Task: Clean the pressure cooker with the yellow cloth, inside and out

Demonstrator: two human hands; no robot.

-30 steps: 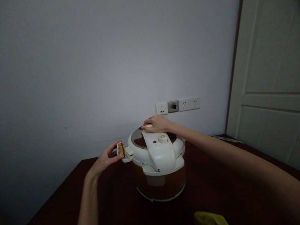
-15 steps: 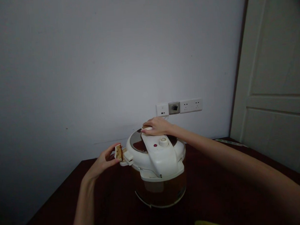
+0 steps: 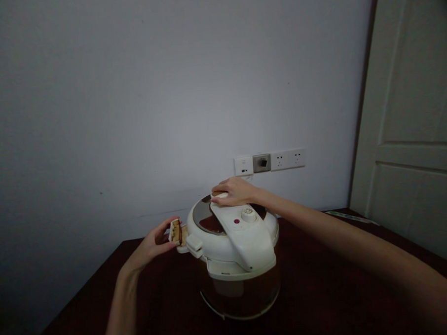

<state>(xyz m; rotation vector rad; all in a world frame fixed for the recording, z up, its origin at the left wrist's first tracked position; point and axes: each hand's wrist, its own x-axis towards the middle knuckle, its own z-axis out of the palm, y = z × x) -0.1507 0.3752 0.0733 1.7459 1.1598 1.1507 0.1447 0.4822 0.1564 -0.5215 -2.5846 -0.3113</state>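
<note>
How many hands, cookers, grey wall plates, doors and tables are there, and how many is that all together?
Hands: 2, a left hand and a right hand
Cooker: 1
Grey wall plate: 1
Door: 1
Table: 1
Total: 6

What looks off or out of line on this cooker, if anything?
The small cream piece in the left hand looks odd: its exposed side is brownish, perhaps stained. I can't tell whether it's detached. The lid's side tab also sits out of line with the cooker's side bracket.
</note>
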